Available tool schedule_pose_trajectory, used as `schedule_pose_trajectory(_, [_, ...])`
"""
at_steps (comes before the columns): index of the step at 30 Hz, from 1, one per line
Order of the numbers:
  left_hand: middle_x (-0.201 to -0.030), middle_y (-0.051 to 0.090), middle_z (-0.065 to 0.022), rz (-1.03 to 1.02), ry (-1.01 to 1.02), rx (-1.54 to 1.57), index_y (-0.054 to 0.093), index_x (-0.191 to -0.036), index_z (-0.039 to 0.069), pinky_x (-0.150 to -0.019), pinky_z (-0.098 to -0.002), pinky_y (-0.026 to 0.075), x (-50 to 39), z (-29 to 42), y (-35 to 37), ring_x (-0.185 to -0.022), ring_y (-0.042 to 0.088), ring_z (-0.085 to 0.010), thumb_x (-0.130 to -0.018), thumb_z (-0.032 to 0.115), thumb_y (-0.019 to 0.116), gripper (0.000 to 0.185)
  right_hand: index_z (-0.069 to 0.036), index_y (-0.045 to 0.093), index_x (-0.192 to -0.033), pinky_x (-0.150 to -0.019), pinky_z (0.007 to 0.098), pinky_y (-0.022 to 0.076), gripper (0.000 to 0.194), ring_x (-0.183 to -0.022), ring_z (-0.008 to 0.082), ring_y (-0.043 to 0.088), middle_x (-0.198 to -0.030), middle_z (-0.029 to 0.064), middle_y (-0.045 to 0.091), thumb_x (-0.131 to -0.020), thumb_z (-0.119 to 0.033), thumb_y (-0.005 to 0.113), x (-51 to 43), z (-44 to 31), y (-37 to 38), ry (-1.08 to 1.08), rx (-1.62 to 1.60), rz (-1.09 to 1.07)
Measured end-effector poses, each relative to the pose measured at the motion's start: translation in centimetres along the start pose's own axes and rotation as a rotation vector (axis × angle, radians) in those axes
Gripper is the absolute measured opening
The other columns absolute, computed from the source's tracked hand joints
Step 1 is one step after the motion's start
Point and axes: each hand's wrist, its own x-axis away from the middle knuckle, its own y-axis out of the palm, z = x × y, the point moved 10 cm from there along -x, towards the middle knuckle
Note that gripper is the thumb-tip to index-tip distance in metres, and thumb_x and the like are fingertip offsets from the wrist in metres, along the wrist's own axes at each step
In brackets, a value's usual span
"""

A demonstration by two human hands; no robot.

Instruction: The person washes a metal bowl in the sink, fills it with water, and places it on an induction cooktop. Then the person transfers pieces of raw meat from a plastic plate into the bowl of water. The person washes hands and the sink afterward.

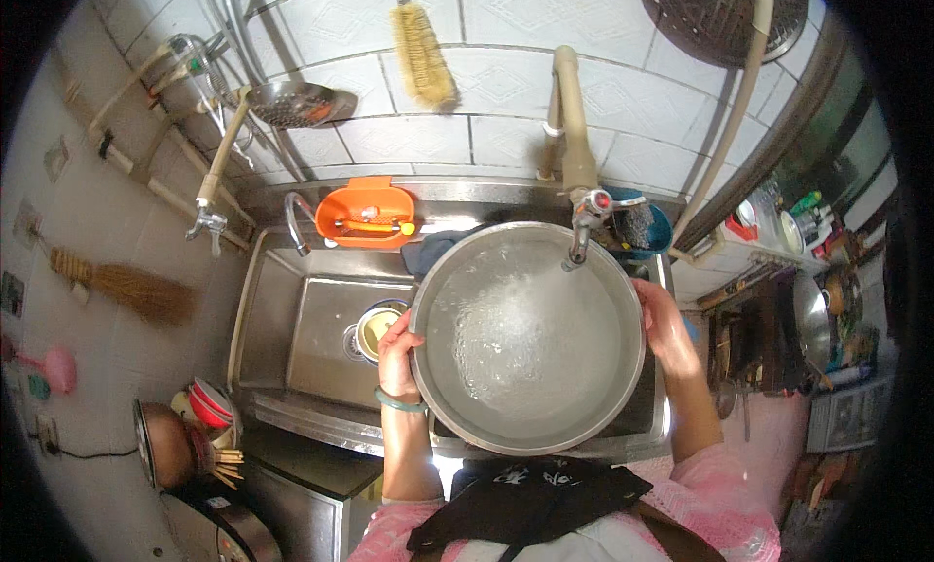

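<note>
A wide round metal basin (533,350) filled with rippling water sits over the right part of the stainless steel sink (343,343). My left hand (399,358), with a green bangle at its wrist, grips the basin's left side, thumb at the rim. On the opposite side my right hand (659,317) holds the rim, its fingers partly hidden. A metal tap (580,241) reaches over the basin's back edge; a faint spray seems to come from its spout. Nested bowls (378,330) lie by the drain in the left bowl of the sink, partly hidden behind my left hand.
An orange caddy (365,212) and a dark cloth (430,252) rest along the sink's back edge. Behind the basin at right stands a blue container (649,230) with a scouring pad. A second tap (208,222) juts from the left wall. Red bowls (210,403) and chopsticks (228,466) stand at lower left.
</note>
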Motion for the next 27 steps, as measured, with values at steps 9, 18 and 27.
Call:
schedule_pose_trajectory(9, [-0.099, 0.060, -0.0140, -0.040, 0.067, 0.001, 0.052, -0.109, -0.008, -0.079, -0.0267, 0.046, 2.0, 3.1, 2.2, -0.087, 0.058, -0.0209, -0.064, 0.001, 0.043, 0.047, 0.000, 0.053, -0.109, -0.071, 0.0266, 0.0472, 0.058, -0.079, 0.0131, 0.058, -0.090, 0.0076, 0.061, -0.088, -0.050, 0.032, 0.3, -5.3, 2.9, 0.302, -0.196, -0.086])
schedule_pose_trajectory(18, [-0.102, 0.058, -0.0172, -0.107, 0.179, 0.074, 0.046, -0.113, -0.011, -0.077, -0.0253, 0.047, 5.1, 8.2, 4.3, -0.086, 0.059, -0.0199, -0.070, -0.002, 0.040, 0.044, 0.004, 0.048, -0.114, -0.080, 0.0261, 0.0439, 0.073, -0.087, 0.0148, 0.057, -0.099, 0.0094, 0.060, -0.084, -0.060, 0.029, -0.1, -11.9, 7.8, 0.321, -0.195, -0.301])
schedule_pose_trajectory(27, [-0.102, 0.058, -0.0169, -0.049, 0.246, 0.096, 0.047, -0.112, -0.010, -0.080, -0.0282, 0.047, 6.8, 10.6, 3.4, -0.088, 0.059, -0.0214, -0.071, -0.002, 0.042, 0.042, -0.001, 0.048, -0.114, -0.075, 0.0248, 0.0487, 0.055, -0.091, 0.0131, 0.058, -0.101, 0.0060, 0.059, -0.088, -0.047, 0.036, -0.9, -13.4, 11.3, 0.381, -0.209, -0.521])
